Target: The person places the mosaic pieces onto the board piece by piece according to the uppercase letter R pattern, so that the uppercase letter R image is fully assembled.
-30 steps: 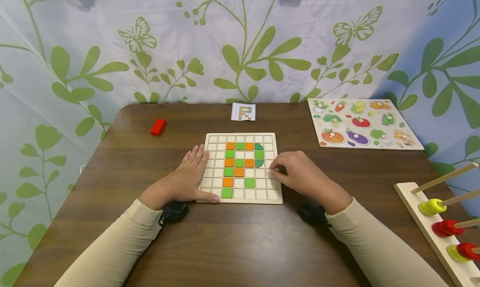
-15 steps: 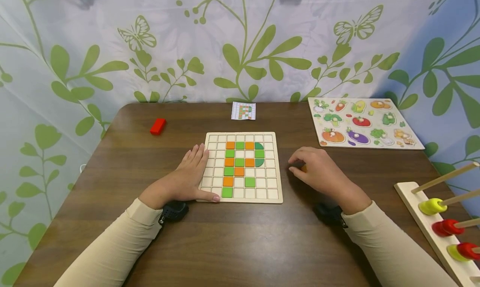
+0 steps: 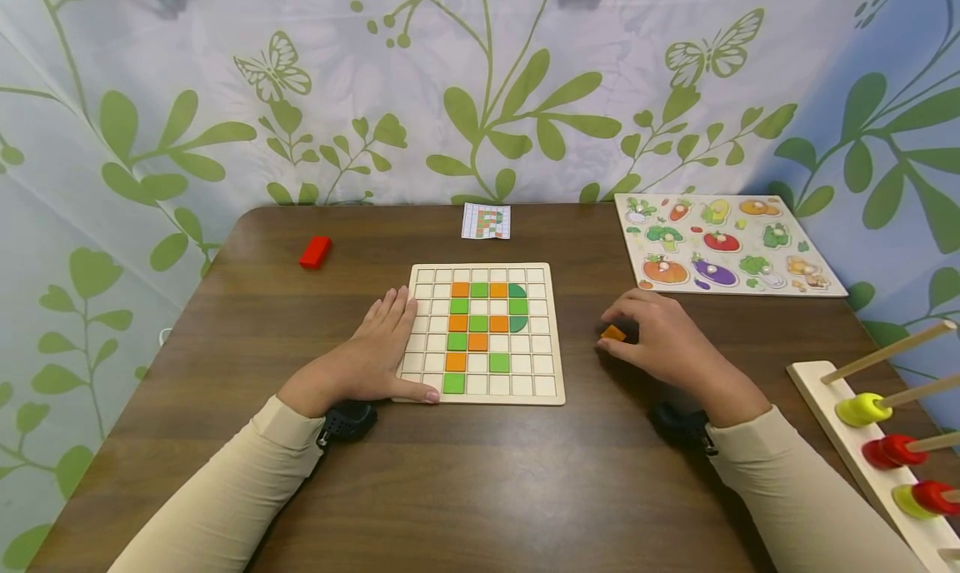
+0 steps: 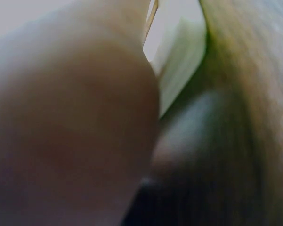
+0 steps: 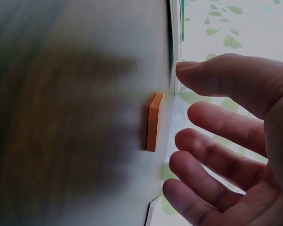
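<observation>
My left hand (image 3: 367, 352) rests flat on the left edge of a wooden grid board (image 3: 557, 373), fingers straight and thumb along its near edge. Square orange and green tiles and two dark green quarter-round pieces fill some of its cells. Right of the board, an orange tile (image 3: 612, 333) lies on the table. Over it hovers my right hand (image 3: 660, 336), thumb and fingers apart. The right wrist view shows the orange tile (image 5: 154, 122) on the tabletop, with a gap between it and the fingertips. Blurred hand fills much of the left wrist view, beside the board's edge (image 4: 183, 61).
A small printed pattern card (image 3: 486, 221) lies behind the board. A red block (image 3: 316, 252) is at the back left. At the back right lies a vegetable puzzle board (image 3: 750, 285), with a wooden peg stand (image 3: 817, 390) holding coloured rings nearer, at the right edge.
My right hand has moved right, away from the board, and its fingers have parted from the orange tile, which now shows on the table. The left hand has stayed in place.
</observation>
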Available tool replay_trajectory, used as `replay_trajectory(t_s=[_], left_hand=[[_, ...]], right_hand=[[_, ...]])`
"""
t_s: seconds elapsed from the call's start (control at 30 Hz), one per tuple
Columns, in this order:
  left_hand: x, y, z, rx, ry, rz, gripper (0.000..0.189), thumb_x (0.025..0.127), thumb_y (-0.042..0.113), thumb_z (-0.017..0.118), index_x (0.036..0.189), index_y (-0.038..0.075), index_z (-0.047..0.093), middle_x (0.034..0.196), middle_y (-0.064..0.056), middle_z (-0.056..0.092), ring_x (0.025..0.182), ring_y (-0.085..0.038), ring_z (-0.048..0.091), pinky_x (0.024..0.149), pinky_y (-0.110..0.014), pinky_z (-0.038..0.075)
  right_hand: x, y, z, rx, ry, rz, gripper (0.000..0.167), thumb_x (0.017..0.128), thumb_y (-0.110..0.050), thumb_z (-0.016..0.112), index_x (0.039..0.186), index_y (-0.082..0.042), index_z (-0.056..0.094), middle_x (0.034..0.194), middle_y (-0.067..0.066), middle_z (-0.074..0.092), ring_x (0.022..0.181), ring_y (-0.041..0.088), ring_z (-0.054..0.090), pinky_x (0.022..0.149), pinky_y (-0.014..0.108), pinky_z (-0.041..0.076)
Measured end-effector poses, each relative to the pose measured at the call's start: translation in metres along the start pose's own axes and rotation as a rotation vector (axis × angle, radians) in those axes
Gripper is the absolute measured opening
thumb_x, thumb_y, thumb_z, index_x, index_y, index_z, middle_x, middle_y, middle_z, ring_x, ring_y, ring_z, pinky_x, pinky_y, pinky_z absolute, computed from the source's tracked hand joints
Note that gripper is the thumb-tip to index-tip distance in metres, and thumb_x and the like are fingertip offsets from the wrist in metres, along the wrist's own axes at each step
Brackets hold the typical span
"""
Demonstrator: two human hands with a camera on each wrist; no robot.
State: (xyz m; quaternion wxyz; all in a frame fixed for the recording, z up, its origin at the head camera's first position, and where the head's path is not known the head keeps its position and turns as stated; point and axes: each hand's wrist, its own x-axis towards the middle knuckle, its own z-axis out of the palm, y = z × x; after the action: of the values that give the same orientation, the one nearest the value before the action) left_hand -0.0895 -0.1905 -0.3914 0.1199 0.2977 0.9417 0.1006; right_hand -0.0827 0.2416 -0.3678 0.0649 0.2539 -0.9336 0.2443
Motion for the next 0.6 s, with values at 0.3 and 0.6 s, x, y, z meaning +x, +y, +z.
replay_trajectory(t_s=[0.3, 0.6], left_hand=[[-0.0002, 0.0002, -0.0004, 0.000, 0.011, 0.007, 0.145, 0.077, 0.090, 0.065, 0.164, -0.011, 0.005, 0.170, -0.030, -0.006, 0.157, -0.042, -0.007, 0.124, -0.053, 0.001], [-0.0003, 0.0000, -0.0002, 0.003, 0.005, 0.002, 0.147, 0.076, 0.093, 0.061, 0.164, -0.009, 0.003, 0.171, -0.028, -0.007, 0.157, -0.041, -0.008, 0.125, -0.052, 0.000]], right_hand=[[-0.0011, 0.0030, -0.0013, -0.010, -0.021, 0.029, 0.025, 0.082, -0.013, 0.093, 0.100, -0.004, 0.078, 0.099, 0.007, 0.066, 0.090, 0.026, 0.065, 0.082, 0.049, 0.055], [0.0000, 0.0036, -0.0016, -0.008, -0.100, 0.093, 0.020, 0.083, -0.008, 0.090, 0.099, -0.003, 0.078, 0.099, 0.006, 0.066, 0.088, 0.025, 0.065, 0.080, 0.048, 0.057]])
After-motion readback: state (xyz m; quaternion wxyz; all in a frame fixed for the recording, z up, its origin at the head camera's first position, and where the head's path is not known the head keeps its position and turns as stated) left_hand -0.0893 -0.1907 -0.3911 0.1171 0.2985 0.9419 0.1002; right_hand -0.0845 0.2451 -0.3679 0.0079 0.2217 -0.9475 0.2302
